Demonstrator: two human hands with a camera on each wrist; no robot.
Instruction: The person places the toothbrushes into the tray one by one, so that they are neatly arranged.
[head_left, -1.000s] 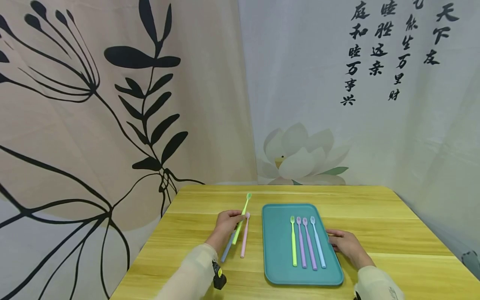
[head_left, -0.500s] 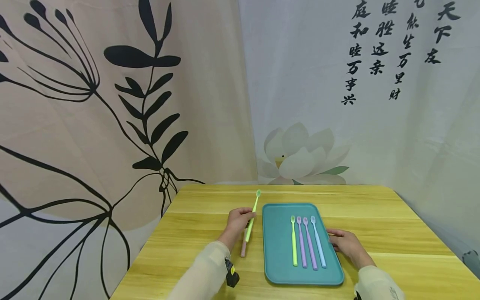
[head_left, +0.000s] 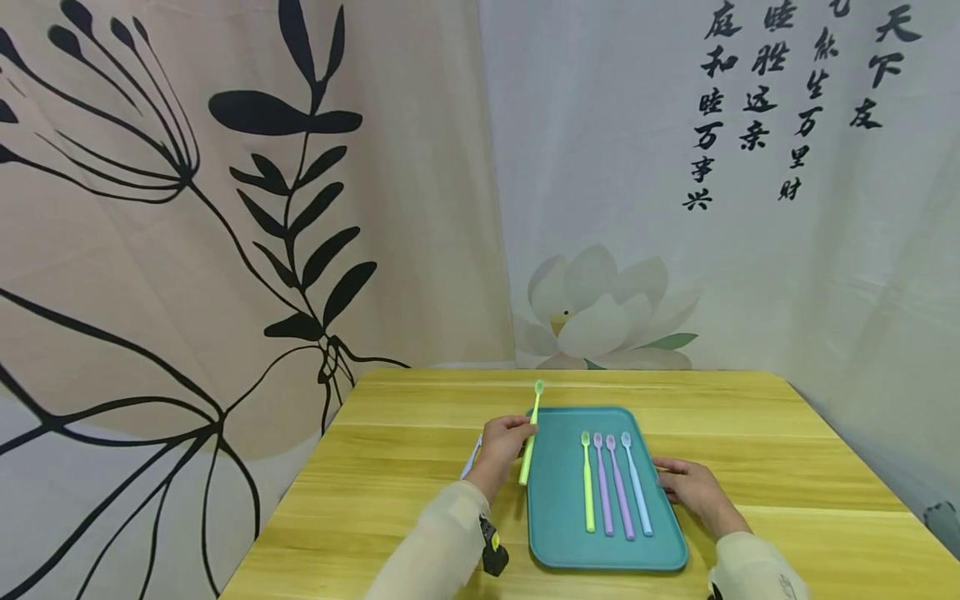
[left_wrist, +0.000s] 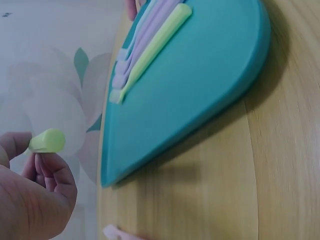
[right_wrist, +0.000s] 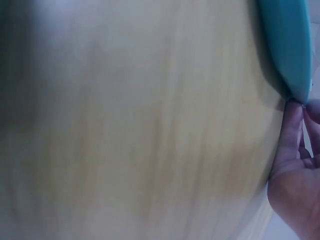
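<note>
Left of the tray lie a blue brush and a pink brush. By its left edge the left hand pinches a green brush between thumb and finger; so narrow a grip could let it swivel, or the raised rim catch it. Four brushes in the tray's right half could be knocked. The right hand lightly pinches its right edge.
</note>
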